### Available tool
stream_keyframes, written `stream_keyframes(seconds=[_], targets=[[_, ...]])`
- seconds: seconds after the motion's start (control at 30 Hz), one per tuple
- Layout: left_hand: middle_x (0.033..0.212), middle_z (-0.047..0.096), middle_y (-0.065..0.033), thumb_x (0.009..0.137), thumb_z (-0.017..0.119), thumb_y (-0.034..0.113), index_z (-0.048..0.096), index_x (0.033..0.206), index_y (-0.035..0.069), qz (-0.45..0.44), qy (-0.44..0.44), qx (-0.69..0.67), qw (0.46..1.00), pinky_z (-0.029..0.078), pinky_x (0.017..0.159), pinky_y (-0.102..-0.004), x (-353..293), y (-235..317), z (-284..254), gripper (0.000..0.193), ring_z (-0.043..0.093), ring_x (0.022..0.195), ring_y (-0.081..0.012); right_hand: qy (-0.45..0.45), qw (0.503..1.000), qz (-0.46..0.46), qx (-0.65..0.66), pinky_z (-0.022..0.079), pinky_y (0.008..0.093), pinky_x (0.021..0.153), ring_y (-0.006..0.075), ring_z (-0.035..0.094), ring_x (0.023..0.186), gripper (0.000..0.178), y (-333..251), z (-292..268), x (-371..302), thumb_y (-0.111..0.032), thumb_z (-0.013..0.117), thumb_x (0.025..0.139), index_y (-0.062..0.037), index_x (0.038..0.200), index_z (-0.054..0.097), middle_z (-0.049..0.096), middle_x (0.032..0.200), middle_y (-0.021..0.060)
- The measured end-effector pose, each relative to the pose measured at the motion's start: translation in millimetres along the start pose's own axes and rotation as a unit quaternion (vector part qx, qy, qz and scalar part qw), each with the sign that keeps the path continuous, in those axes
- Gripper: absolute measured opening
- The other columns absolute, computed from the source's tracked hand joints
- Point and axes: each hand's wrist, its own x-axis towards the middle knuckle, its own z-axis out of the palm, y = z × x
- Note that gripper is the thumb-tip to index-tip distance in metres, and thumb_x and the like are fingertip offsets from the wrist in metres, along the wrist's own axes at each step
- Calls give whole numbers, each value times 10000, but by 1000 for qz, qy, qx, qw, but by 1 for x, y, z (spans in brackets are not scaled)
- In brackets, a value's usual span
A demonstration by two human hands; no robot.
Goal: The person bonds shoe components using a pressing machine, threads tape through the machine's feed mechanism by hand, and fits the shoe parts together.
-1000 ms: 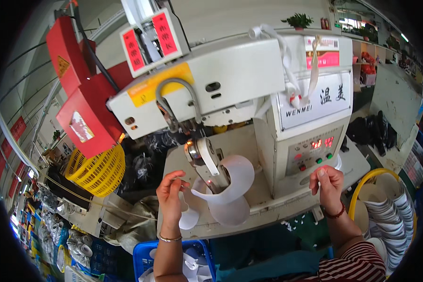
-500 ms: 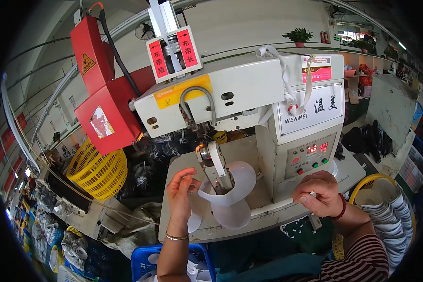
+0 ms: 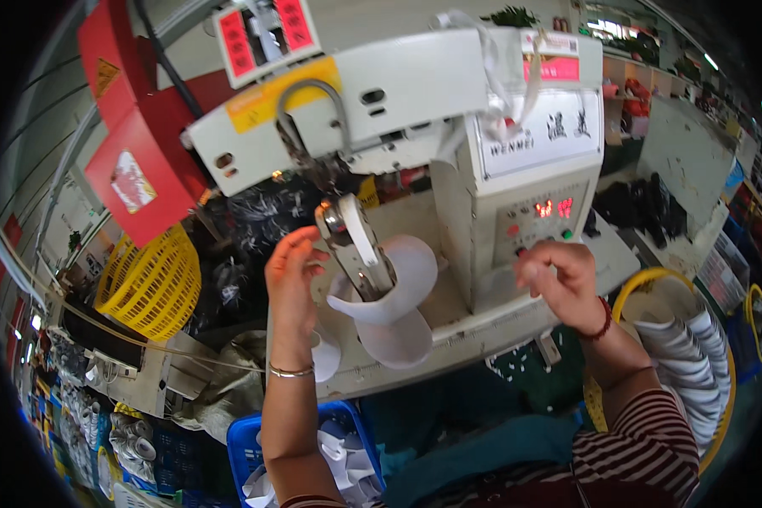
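Since the last views, the loosely spread left hand [image 3: 290, 269] has risen beside the machine's narrow metal arm [image 3: 366, 241], and the right hand [image 3: 565, 284], curled on nothing visible, has neared the beige control panel [image 3: 543, 222]. The smooth, curved white piece [image 3: 411, 275] remains around that arm, so its position looks settled. The bulky off-white machine head [image 3: 415, 93] overhangs it; a blue plastic basket [image 3: 242, 440] sits below.

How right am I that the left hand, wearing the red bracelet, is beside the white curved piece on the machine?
Not quite: the head view shows the red bracelet on the wrist of the right hand; the left hand, wearing a silvery bangle, is beside the white curved piece on the machine.
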Motion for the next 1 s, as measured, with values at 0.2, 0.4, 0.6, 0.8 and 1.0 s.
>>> stream_keyframes(seconds=[0.2,0.4,0.6,0.8,1.0], targets=[[968,620,-28,892,500,135,619,1030,47,2,11,-15,1000,403,651,-219,8,-8,-4,203,560,781,-102,140,915,304,223,358,175,400,46,462,428,297,65,5,-46,-282,530,931,-32,820,645,589,614,16],[966,612,-29,893,497,131,618,1023,45,15,29,-22,999,409,631,-211,9,-16,-11,198,558,782,-101,140,916,314,208,340,179,381,47,444,405,331,70,24,-42,-315,532,927,-24,817,644,590,607,19],[962,609,-28,886,503,118,614,1005,34,21,44,-20,999,418,633,-210,10,-13,-15,183,563,778,-101,145,906,340,204,334,179,379,50,448,404,338,89,22,-66,-327,543,920,-26,803,642,580,580,17],[956,611,-26,881,507,112,618,996,32,23,51,-24,998,425,622,-203,16,-18,-16,179,569,768,-97,188,894,350,209,332,184,372,54,439,391,338,95,32,-55,-331,537,923,-40,784,639,571,567,16],[951,617,-8,870,520,115,633,980,54,1,35,-14,999,413,643,-208,23,-26,-18,169,562,780,-76,197,898,347,185,341,197,362,90,457,394,370,100,35,-60,-348,519,927,-32,760,615,550,550,34]])
